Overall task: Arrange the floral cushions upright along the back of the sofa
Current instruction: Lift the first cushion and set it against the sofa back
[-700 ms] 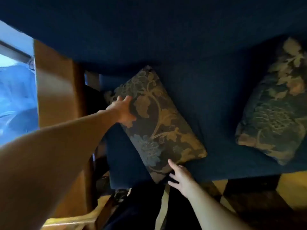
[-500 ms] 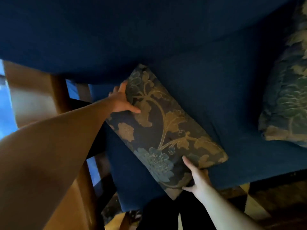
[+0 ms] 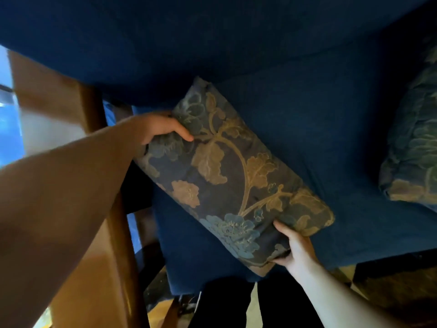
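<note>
A dark floral cushion (image 3: 227, 176) with gold leaves and blue flowers lies slanted across the left end of the blue sofa seat (image 3: 331, 143). My left hand (image 3: 158, 126) grips its far upper-left edge, thumb on top. My right hand (image 3: 295, 247) holds its near lower edge, fingers curled under the fabric. A second floral cushion (image 3: 413, 147) lies at the right edge of the view, partly cut off. The sofa's blue backrest (image 3: 189, 39) fills the top of the view.
A wooden armrest and post (image 3: 94, 110) stand at the sofa's left end, close to my left arm. A bright window area (image 3: 9, 129) lies at far left. My dark trouser legs (image 3: 236, 304) and patterned floor (image 3: 402, 292) show along the bottom.
Both hands have closed onto the cushion: the left went from resting on it to gripping its far edge, the right from touching to holding its near edge. The view has moved closer.
</note>
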